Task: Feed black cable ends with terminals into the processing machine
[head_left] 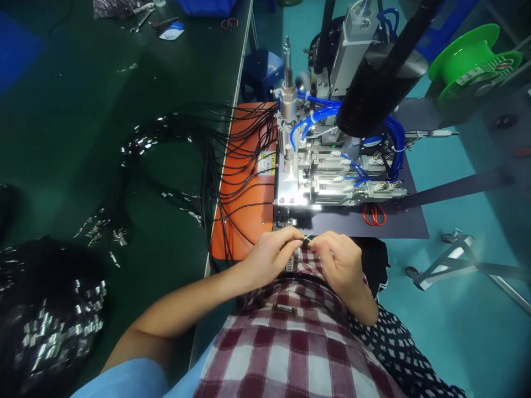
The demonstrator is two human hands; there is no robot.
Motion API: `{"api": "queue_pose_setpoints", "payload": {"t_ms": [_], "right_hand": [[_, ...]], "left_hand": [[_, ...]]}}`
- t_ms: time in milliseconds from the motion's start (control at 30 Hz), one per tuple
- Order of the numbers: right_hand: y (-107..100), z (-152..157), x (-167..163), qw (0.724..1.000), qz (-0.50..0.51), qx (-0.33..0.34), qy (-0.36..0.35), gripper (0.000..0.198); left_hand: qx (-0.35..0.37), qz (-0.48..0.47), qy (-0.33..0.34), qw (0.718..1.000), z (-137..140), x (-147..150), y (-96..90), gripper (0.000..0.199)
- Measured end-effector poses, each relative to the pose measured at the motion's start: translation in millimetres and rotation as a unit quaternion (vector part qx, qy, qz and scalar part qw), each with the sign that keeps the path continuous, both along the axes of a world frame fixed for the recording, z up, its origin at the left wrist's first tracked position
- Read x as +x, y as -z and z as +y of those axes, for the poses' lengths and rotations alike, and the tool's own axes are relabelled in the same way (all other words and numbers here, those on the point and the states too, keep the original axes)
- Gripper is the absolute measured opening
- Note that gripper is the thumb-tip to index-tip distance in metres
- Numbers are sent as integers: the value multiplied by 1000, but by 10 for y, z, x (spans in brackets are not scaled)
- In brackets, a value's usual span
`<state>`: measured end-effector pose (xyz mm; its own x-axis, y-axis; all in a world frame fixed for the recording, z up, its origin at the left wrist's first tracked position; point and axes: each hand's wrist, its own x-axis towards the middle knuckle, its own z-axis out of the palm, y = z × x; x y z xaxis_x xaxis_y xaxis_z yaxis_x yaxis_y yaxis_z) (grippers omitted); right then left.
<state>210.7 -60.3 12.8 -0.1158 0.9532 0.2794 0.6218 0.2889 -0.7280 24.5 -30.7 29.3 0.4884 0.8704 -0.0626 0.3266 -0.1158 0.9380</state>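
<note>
Just in front of the machine's near edge, my left hand [271, 253] and my right hand [339, 260] are close together, thumbs and fingertips pinched. Between their fingertips shows the thin, pale end of a wire [307, 237]. Its remaining length is hidden by my fingers. Beyond my hands stands a metal machine [290, 179] with pneumatic cylinders and blue air hoses [323, 113]. Many black cables [244, 138] run from its left side across an orange plate [243, 221].
The dark green table [174, 72] on the left carries a bundle of black cables with shiny metal ends [145, 138] and a larger pile of them [53, 309]. Red-handled scissors [374, 215] lie by the machine. A green spool [464, 61] and a black cylinder [379, 88] are at upper right.
</note>
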Motion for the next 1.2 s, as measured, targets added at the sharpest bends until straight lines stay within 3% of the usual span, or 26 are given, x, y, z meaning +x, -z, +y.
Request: {"api": "queue_pose_setpoints", "payload": {"t_ms": [167, 333, 467, 667, 767, 867, 967, 1100, 1200], "right_hand": [[-15, 35, 24, 989, 127, -70, 38, 12], [-58, 60, -46, 980, 170, -103, 15, 14], [-82, 17, -86, 982, 170, -73, 31, 10], [33, -109, -106, 997, 52, 49, 37, 26], [54, -91, -122, 990, 118, -11, 75, 21], [26, -15, -139, 943, 275, -156, 107, 10], [6, 70, -153, 874, 397, -269, 83, 19], [33, 129, -179, 821, 460, -336, 39, 26], [62, 115, -209, 811, 469, -349, 29, 29]], "left_hand": [[-10, 13, -2, 1000, 11, -43, -46, 22], [-14, 12, -2, 1000, 8, -53, -51, 23], [-5, 12, -9, 1000, 2, -45, -49, 21], [-3, 14, -23, 1000, 2, -52, -22, 21], [-2, 15, -13, 1000, 3, -57, -12, 21], [-3, 16, -14, 1000, 0, -55, -11, 20], [0, 19, -12, 1000, -6, -52, -13, 20], [6, 20, -3, 1000, -9, -54, -12, 20], [5, 14, -5, 1000, -5, -58, -13, 20]]}}
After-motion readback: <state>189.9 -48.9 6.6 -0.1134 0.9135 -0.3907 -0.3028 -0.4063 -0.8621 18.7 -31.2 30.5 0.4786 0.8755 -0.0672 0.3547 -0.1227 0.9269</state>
